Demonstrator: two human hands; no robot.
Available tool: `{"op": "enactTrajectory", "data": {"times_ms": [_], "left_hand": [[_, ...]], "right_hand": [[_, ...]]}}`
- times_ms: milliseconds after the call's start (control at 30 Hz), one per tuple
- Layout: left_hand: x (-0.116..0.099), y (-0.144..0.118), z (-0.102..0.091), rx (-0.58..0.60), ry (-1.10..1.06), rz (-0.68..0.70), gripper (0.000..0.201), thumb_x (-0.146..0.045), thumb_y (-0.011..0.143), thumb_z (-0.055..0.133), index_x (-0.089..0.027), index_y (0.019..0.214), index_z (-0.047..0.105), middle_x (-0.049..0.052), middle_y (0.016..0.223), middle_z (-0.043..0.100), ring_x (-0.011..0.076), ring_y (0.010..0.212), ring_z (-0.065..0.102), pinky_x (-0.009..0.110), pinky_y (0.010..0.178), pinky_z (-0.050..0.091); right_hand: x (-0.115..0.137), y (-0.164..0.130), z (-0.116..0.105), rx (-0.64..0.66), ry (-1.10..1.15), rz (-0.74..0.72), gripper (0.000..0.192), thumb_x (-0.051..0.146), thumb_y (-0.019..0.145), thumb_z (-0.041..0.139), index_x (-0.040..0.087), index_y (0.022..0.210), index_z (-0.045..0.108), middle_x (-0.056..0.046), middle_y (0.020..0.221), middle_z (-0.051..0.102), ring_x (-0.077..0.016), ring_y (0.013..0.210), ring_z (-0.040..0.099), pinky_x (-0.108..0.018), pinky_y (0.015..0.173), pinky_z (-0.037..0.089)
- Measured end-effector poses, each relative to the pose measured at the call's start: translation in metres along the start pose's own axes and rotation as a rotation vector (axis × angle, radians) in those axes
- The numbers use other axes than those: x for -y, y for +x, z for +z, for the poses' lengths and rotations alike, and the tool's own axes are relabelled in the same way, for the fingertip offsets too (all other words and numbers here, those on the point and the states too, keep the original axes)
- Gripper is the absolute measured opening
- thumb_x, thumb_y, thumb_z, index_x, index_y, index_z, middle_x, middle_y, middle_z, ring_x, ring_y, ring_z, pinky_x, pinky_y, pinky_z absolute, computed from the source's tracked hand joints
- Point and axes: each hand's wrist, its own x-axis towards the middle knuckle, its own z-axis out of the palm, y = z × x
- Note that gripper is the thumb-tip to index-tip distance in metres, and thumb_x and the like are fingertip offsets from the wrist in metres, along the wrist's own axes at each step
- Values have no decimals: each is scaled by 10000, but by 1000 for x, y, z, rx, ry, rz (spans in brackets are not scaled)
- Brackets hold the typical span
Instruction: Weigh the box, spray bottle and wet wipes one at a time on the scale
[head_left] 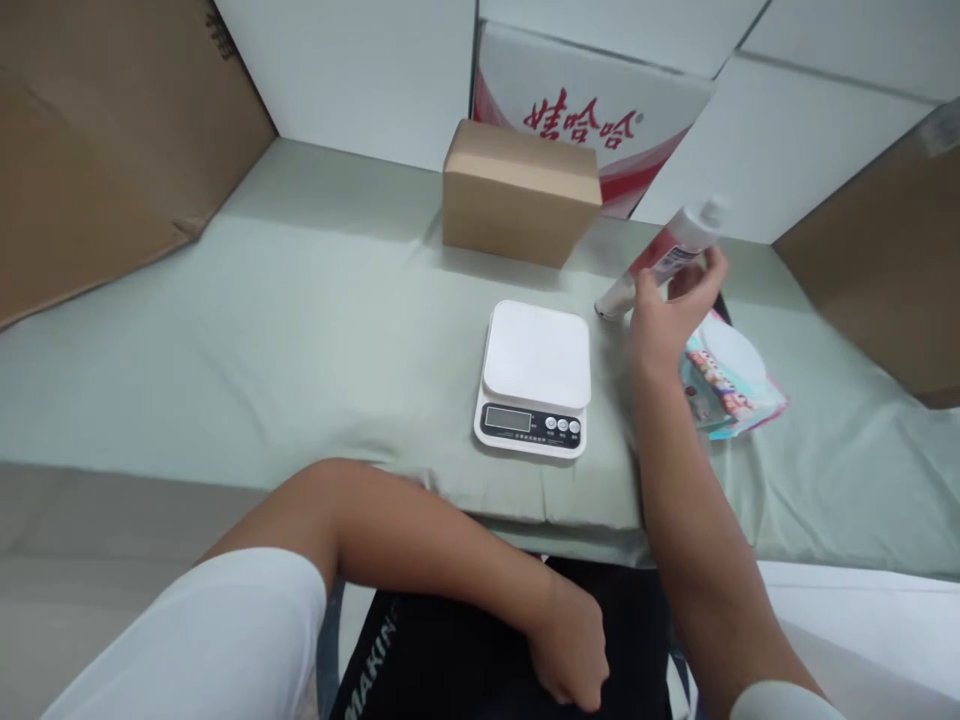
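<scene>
— Cloth first, since it's the biggest thing: a pale green cloth (285,330) covers the whole work surface, with brown cardboard sheets (105,130) leaning at its far left and far right.

— And what stands beyond the fingers?

— A closed cardboard box (520,190), up and to the left of the right hand's fingertips, and behind it a white carton with red characters (592,100) propped against the wall.

— Nearer in?

— A white kitchen scale (534,378) sits just left of the right hand (664,320), close but apart from it; its platform is bare. Under and to the right of that hand lies a colourful flat pouch (739,385), partly hidden by the wrist.

— What does the right hand hold?

— A red and white tube (660,258), tilted, cap end up to the right, lower end down near the cloth. The fingers curl around its middle, thumb on the near side. The tube is blurred, so I can't say whether its lower end touches the cloth.

— And the left hand?

— The left hand (570,650) rests low, well short of the table, over dark fabric with white lettering (420,650). Its fingers look loosely curled in, holding nothing I can see.
</scene>
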Motion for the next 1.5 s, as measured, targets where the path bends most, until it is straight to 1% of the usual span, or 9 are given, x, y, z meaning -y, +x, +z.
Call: {"op": "enactTrajectory", "data": {"times_ms": [133, 267, 433, 633, 733, 900, 1100, 1267, 1500], "left_hand": [[-40, -13, 24, -117, -214, 447, 142, -419, 793, 640, -403, 736, 768, -28, 484, 490, 149, 312, 242, 311, 416, 260], [-49, -13, 34, -16, -437, 728, 58, -453, 764, 723, -441, 740, 775, -57, 439, 258, 141, 340, 12, 355, 382, 257], [-42, -9, 35, 117, -521, 697, 83, -374, 773, 720, -401, 702, 753, -62, 494, 427, 132, 341, 64, 360, 412, 240], [-49, -6, 45, 116, -501, 709, 138, -386, 765, 683, -353, 633, 662, -51, 448, 200, 138, 356, -22, 361, 415, 233], [-53, -6, 50, 58, -458, 701, 113, -394, 782, 682, -393, 674, 715, -49, 460, 251, 142, 355, 5, 369, 416, 254], [-58, -6, 54, 13, -458, 660, 124, -418, 771, 703, -404, 648, 707, -47, 449, 218, 151, 344, 9, 382, 411, 271], [-61, -2, 58, 28, -426, 685, 303, -452, 733, 719, -322, 531, 533, -49, 427, 17, 166, 331, -66, 399, 382, 277], [-64, -2, 63, -35, -328, 657, 475, -531, 750, 659, -254, 491, 373, -40, 441, -26, 161, 326, -56, 380, 392, 252], [-62, -6, 61, -17, -343, 648, 254, -494, 784, 650, -333, 595, 597, -43, 476, 38, 163, 335, 21, 358, 422, 274]], "right_hand": [[-13, 4, 38, -462, 463, 109, 856, 384, 945, 550, 261, 1678, 125, -174, 1579, 431, -316, 1432, 522, -543, 1189, 464], [-16, 8, 58, -476, 650, 147, 738, 433, 855, 668, 274, 1510, 369, -131, 1377, 575, -298, 1298, 636, -566, 1144, 513], [11, -6, 37, -408, 832, -30, 625, 576, 867, 701, 316, 1379, 455, -103, 1332, 612, -289, 1249, 677, -530, 1064, 585], [52, -27, 15, -270, 968, -198, 669, 823, 784, 701, 315, 1188, 540, -88, 1141, 688, -303, 1101, 722, -537, 989, 632], [64, -35, 14, -171, 1082, -223, 633, 785, 761, 762, 290, 1099, 559, -82, 1060, 713, -293, 1014, 735, -523, 933, 654], [70, -40, 7, -15, 1221, -314, 463, 598, 797, 806, 287, 1071, 600, -46, 996, 698, -269, 939, 726, -511, 906, 646], [62, -35, -6, -25, 1234, -360, 653, 659, 780, 781, 373, 1340, 606, -44, 1271, 677, -323, 1216, 671, -531, 1075, 568], [63, -39, -5, 101, 1046, -313, 504, 622, 762, 835, 296, 1107, 665, -44, 1051, 721, -293, 995, 712, -512, 936, 621], [31, -17, 11, -324, 940, -112, 628, 671, 849, 739, 343, 1342, 528, -95, 1254, 652, -287, 1163, 690, -494, 975, 613]]}}
